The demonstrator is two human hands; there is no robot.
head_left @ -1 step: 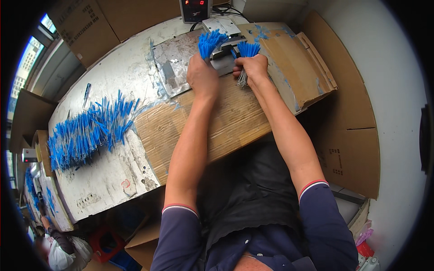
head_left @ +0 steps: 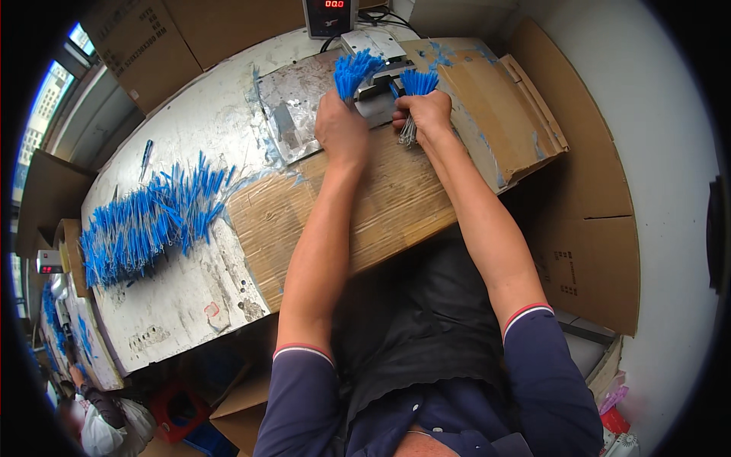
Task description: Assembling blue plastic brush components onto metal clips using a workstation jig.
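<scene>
Bundles of thin blue-sleeved wires are filling both fists at the far edge of the bench. The left hand (head_left: 341,129) is closing tightly around one bundle (head_left: 355,70), its blue ends fanning upward, while the right hand (head_left: 423,113) is clamping a second bundle (head_left: 418,82) whose bare silvery ends are poking out below the fist. Both bundles are sitting just in front of a small grey machine (head_left: 378,53), with a red-digit display box (head_left: 327,17) right behind it.

Judging by this, the feeding step is in hand: wire ends are being presented to the machine. The next move seems to call for keeping each bundle squared and steady, so the tips are meeting the machine evenly rather than splaying.

The wires are looking stiff, slender and uniform, bright blue over most of their length. A much larger heap of the same blue wires (head_left: 145,225) is lying well apart on the left of the scuffed metal tabletop (head_left: 190,297), beside a sheet of cardboard (head_left: 381,206) under the forearms.
</scene>
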